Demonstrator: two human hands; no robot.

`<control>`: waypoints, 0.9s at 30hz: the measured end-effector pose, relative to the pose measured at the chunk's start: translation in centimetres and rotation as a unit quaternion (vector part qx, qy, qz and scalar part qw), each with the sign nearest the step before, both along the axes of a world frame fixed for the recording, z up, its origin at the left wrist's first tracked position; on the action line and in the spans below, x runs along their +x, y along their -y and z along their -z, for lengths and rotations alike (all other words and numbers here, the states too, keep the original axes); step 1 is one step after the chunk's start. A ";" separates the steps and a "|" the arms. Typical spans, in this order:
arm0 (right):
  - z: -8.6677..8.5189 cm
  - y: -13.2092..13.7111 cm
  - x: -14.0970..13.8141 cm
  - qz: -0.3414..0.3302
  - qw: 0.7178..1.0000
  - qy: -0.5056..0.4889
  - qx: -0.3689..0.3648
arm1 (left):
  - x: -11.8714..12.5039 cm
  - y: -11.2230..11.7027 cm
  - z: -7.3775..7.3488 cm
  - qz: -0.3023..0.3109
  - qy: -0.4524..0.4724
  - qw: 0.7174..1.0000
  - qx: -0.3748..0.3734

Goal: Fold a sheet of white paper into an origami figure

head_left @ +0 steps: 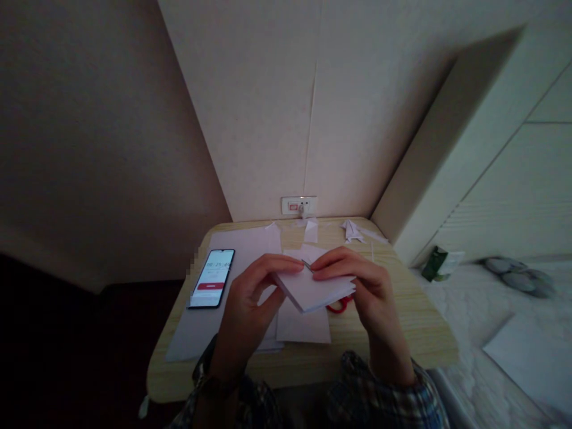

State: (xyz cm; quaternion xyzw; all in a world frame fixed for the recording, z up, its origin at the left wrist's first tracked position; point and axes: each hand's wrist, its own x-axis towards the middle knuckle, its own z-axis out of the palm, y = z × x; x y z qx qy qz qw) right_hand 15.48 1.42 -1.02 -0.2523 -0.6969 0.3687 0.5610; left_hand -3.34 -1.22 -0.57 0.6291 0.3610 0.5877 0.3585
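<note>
A folded white paper (315, 290) with several layers is held up above the table between both hands. My left hand (254, 298) is closed on its left side, fingers on top and thumb beneath. On the right side, my right hand (360, 280) grips it with the fingertips bent over the top. A small, thin dark piece (307, 266) lies at the paper's upper edge between the fingertips; its kind is too small to tell. Under the hands are white paper sheets (304, 329). Red scissors handles (342, 305) show partly behind the folded paper.
A phone (211, 279) with a lit timer lies on large paper (245, 244) at the left of the wooden table (415, 333). Farther back are a folded paper figure (352, 230) and paper scraps. A wall socket (299, 205) sits behind; a bed (469, 298) stands right.
</note>
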 end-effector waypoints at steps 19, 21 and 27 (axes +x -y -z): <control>-2.1 2.1 -0.6 -0.006 0.978 0.205 -0.028 | 0.5 -0.2 0.2 -0.119 -0.062 0.991 -0.001; -2.0 2.1 -0.6 -0.010 0.977 0.211 -0.033 | 0.5 -0.2 0.2 -0.116 -0.061 0.991 -0.005; -2.0 2.2 -0.7 -0.007 0.975 0.218 -0.034 | 0.8 -0.2 0.1 -0.112 -0.057 0.992 -0.017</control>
